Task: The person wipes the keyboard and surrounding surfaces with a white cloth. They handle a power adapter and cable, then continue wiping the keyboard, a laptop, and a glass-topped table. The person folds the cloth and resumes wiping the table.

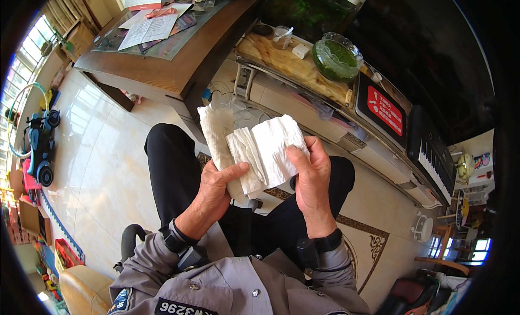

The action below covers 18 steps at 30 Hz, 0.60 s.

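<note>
My left hand [217, 187] grips a long off-white bundle of textured tissue paper [217, 132], its upper end reaching past my fingers. Translucent film seems to show at that end. Under my left thumb, a narrow crumpled strip of folded tissue [245, 156] lies against the bundle. A wider folded white tissue [280, 148] adjoins that strip on the right, and whether the two are one piece I cannot tell. My right hand [315, 181] pinches its right side, thumb on top and fingers behind. Both hands are above my lap, between my knees in black trousers.
Ahead on the left stands a wooden desk [174, 77] with papers [148, 32]. A marble-topped cabinet [280, 65] ahead right holds a glass bowl of green water [337, 59] and an electronic keyboard [432, 160]. Blue toy vehicle [38, 148] at left; white stool [423, 227] at right.
</note>
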### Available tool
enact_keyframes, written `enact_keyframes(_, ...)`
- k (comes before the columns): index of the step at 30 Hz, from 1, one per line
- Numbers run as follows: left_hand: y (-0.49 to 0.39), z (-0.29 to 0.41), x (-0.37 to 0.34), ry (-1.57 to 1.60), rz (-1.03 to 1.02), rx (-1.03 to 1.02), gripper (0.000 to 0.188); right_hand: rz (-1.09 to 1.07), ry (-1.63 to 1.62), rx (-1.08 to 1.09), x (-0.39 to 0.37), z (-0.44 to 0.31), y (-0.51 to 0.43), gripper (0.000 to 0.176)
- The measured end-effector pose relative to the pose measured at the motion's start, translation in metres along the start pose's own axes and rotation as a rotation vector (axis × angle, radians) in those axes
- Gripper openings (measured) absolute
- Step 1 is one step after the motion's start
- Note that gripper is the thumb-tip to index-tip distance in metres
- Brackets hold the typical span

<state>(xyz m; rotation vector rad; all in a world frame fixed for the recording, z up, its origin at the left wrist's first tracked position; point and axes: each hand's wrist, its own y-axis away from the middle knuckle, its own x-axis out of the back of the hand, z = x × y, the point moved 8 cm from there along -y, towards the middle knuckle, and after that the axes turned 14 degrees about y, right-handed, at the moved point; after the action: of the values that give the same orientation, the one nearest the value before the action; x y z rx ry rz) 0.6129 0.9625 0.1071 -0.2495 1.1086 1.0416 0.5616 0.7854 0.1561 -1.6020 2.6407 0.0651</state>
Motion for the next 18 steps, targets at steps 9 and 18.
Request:
enact_keyframes(9, 0.002, 0.002, 0.005, -0.132, 0.061, -0.07, 0.045, -0.013, 0.626, 0.252, -0.019, -0.018, 0.008, 0.021)
enact_keyframes(18, 0.006, 0.003, -0.001, -0.023, 0.007, -0.077, 0.039, -0.186, 0.535, 0.172, -0.04, -0.005, 0.011, 0.03)
